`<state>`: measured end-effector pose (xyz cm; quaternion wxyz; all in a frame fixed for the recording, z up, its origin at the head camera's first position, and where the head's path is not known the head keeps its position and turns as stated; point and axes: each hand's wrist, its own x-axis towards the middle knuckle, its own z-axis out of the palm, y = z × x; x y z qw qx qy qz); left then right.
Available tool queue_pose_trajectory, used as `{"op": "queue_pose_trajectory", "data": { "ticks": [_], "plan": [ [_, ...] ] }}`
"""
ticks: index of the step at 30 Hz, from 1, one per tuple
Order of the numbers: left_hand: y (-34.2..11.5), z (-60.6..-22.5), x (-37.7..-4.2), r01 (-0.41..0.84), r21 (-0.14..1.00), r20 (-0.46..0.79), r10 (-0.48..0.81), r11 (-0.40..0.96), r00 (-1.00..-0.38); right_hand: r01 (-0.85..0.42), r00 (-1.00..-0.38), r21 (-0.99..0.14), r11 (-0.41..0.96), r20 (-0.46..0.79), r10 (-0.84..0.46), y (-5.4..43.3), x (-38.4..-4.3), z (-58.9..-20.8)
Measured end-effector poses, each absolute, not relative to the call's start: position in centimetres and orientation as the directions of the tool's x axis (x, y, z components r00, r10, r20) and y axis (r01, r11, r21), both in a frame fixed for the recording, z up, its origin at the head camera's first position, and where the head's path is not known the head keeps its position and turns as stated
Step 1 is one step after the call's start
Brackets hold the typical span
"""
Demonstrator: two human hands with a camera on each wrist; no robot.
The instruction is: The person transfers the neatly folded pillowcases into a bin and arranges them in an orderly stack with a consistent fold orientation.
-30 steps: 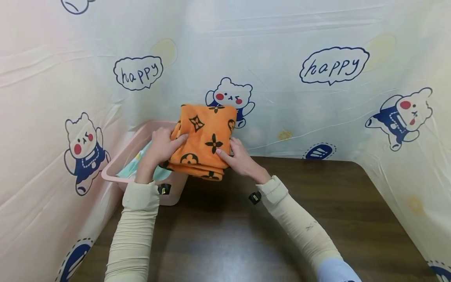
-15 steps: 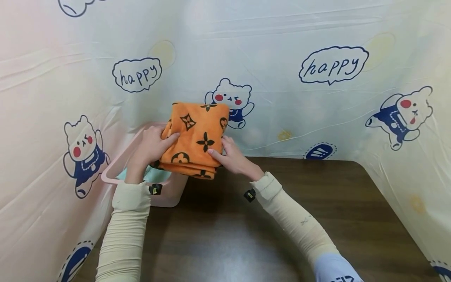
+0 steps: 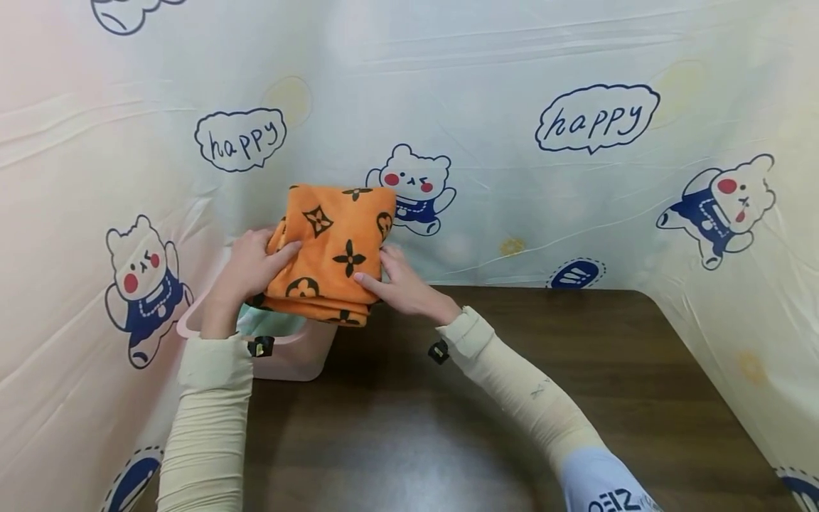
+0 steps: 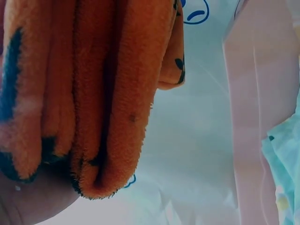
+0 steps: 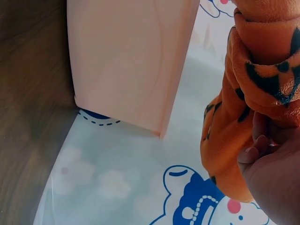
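Observation:
A folded orange plush cloth [image 3: 335,245] with a dark flower print is held up over a pink plastic basket [image 3: 297,359] at the left of the table. My left hand [image 3: 248,264] grips its left side, thumb on top and the other fingers hidden beneath. At the right edge, my right hand [image 3: 409,286] pinches the cloth, its thumb on the upper face. Thick stacked folds of the orange cloth [image 4: 126,108] show in the left wrist view, beside the basket wall [image 4: 248,117]. A light turquoise cloth [image 3: 271,323] lies inside the basket, partly hidden.
The basket stands on a dark brown wooden table [image 3: 486,398], close to the curtain on the left. A pale curtain [image 3: 486,213] printed with bears and "happy" bubbles surrounds the table at the back and sides.
Both hands have moved left with the folded orange cloth, which now covers more of the basket's far part. The grip looks the same. The view has shifted slightly.

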<state>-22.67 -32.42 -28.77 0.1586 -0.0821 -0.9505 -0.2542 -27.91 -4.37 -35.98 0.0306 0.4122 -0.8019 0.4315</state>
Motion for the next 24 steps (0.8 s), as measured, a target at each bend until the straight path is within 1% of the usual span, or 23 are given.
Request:
{"op": "queue_pose_trajectory", "data": {
  "ticks": [6,11,15,20,24],
  "plan": [
    [-33.4,-28.6,-22.2,0.179,0.471,0.288,0.041,0.864,-0.957,-0.694,-0.641,-0.66,0.289,0.382,-0.666,-5.2,-27.8,-35.4],
    [-34.1,-28.5,-22.1,0.19,0.439,0.291,0.061,0.878,-0.955,-0.704,-0.638,-0.634,0.321,0.365,-0.678,-5.7,-27.8,-35.0],
    [-34.7,-28.6,-21.9,0.175,0.445,0.265,0.058,0.879,-0.963,-0.703,-0.638,-0.618,0.351,0.329,-0.696,-6.2,-27.8,-34.9],
    [-35.6,-28.7,-21.6,0.168,0.459,0.255,0.051,0.872,-0.965,-0.701,-0.63,-0.619,0.355,0.305,-0.714,-7.1,-27.8,-34.8],
    [-36.5,-28.7,-21.4,0.175,0.448,0.279,0.049,0.877,-0.959,-0.71,-0.611,-0.616,0.341,0.299,-0.733,-8.0,-27.8,-34.6]
  ]
}}
